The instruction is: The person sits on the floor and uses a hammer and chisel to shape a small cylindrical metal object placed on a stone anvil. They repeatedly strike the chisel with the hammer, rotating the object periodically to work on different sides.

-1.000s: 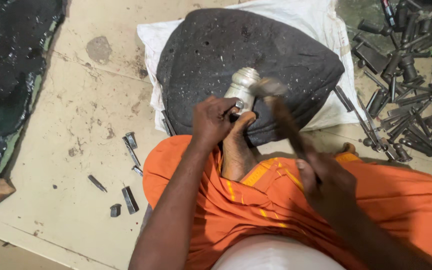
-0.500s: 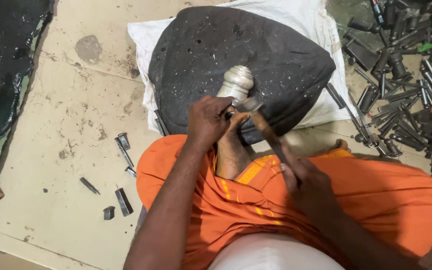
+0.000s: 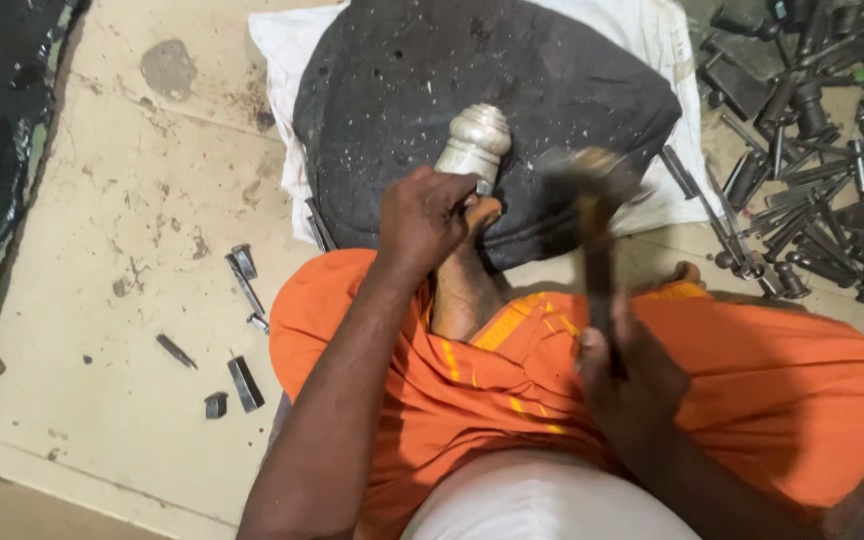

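Head view: my left hand (image 3: 430, 222), fingers clamped, steadies the turned silver metal finial (image 3: 474, 145) at the near edge of the dark domed block (image 3: 512, 60). My right hand (image 3: 624, 375) grips the wooden-handled hammer (image 3: 594, 215); I'd strike squarely, clear of knuckles.

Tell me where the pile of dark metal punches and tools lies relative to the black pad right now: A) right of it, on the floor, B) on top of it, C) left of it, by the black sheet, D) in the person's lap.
A: the pile of dark metal tools lies on the floor to the right of the black pad, past the white cloth under the pad.
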